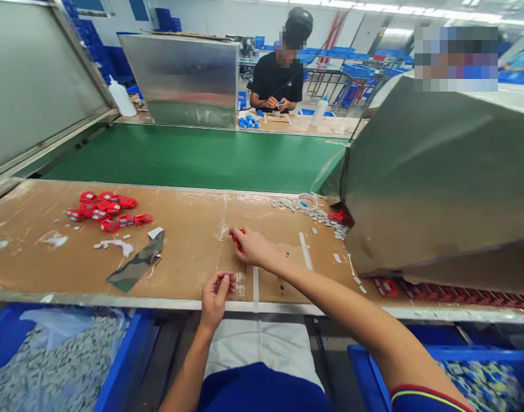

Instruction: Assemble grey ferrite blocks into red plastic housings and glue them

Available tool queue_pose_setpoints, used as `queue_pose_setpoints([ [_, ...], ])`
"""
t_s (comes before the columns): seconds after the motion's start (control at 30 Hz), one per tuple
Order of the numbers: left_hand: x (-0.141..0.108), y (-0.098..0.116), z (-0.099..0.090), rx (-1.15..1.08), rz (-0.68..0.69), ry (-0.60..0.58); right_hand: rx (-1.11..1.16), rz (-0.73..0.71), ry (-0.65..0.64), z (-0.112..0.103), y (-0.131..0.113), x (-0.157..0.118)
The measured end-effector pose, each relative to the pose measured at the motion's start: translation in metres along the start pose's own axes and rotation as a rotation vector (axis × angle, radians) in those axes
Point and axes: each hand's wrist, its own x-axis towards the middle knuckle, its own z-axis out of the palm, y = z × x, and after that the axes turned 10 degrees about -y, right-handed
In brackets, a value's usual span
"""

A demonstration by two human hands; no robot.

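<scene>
Over the counter [189,246], we have our right hand [255,249] farther out than our curled left hand [215,293], whose hold we cannot tell, the right fingers grasping the red piece [238,242] beyond the left, long axis unclear.

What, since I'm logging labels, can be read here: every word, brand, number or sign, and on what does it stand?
No text is readable.
Black shirt of the person opposite: a small pale mark, too small to read.
Red pieces on the table: too small to tell any lettering.
</scene>
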Motion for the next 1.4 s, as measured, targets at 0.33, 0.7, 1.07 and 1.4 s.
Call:
queue_pose_setpoints([
  [0.33, 0.010, 0.020, 0.003, 0.184, -0.074, -0.295, 0.072, -0.210, -0.001, -0.025, -0.003, 0.047],
  [0.7, 0.019, 0.062, 0.026, 0.359, 0.271, -0.463, 1.578, -0.110, 0.363, 0.029, 0.010, -0.108],
  [1.07, -0.004, 0.061, 0.065, 0.628, 0.509, -0.333, 1.712, -0.021, 0.496, 0.101, -0.001, -0.136],
  [1.4, 0.006, 0.020, 0.053, 0.465, 0.243, -0.451, 0.766, 0.139, 0.761, 0.113, 0.086, -0.160],
])
